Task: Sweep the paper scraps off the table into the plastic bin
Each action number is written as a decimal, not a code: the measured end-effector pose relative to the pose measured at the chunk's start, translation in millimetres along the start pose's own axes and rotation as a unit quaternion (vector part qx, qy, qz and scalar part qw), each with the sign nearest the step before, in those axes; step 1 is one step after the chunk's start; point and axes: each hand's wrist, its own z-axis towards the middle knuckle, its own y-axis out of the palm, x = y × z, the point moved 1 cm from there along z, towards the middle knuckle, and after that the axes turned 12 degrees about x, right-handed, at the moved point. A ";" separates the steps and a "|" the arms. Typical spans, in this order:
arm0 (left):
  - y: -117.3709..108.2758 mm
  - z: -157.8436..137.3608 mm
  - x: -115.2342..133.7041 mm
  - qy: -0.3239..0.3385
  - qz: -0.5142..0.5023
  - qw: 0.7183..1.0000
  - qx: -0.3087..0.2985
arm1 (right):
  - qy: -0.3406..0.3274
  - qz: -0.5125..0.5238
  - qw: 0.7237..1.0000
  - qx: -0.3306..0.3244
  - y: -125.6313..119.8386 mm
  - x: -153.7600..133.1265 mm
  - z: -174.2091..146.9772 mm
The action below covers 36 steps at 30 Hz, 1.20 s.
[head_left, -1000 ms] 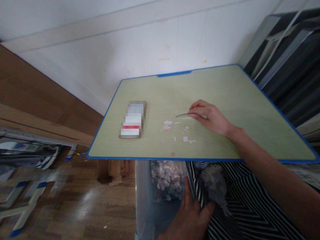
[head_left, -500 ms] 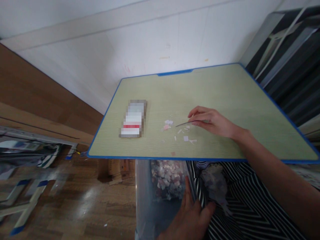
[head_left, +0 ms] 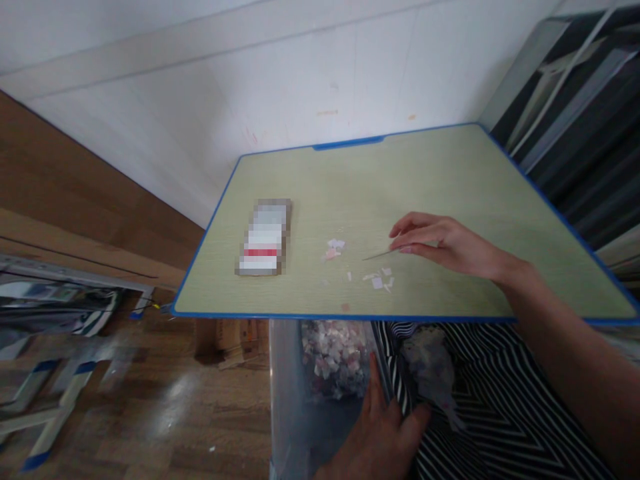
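My right hand (head_left: pixel 440 243) is over the table, its thumb and fingers pinching a thin, flat card-like piece (head_left: pixel 377 255) seen almost edge-on; I cannot tell its exact kind. Left of and below its tip lie small paper scraps (head_left: pixel 377 283), with a second little pile of white and pink scraps (head_left: pixel 334 248) farther left. Below the table edge, my left hand (head_left: pixel 375 433) grips the right rim of a clear plastic bin (head_left: pixel 287 400), index finger stretched along it. Inside the bin is a heap of small white and pink pieces (head_left: pixel 333 353).
The greenish table (head_left: pixel 425 173) has a blue edge and stands against a white wall. A phone-like block (head_left: pixel 265 237), blurred out, lies on its left side. Striped cloth (head_left: pixel 500 393) and a greyish bag-like bundle (head_left: pixel 433 367) are beside the bin. Cardboard (head_left: pixel 240 340) is on the floor.
My right hand has moved a little to the right with the thin piece. Some scraps have shifted right and toward me, closer together. My left hand stays on the bin.
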 end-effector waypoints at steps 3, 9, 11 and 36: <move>2.0 -0.4 0.1 0.001 0.004 1.000 0.006 | 0.009 0.012 0.999 -0.031 8.0 0.2 0.6; 5.3 -3.5 -1.6 0.007 0.005 0.999 0.036 | 0.008 0.031 0.994 -0.105 -1.3 -11.5 -7.6; 5.5 -3.7 -2.6 0.012 0.007 0.999 0.037 | 0.010 0.025 0.991 -0.132 -11.1 -15.5 -13.3; 31.7 -14.9 -14.2 0.022 0.032 0.993 0.112 | 0.024 -0.103 0.992 -0.070 -28.7 -44.9 -43.4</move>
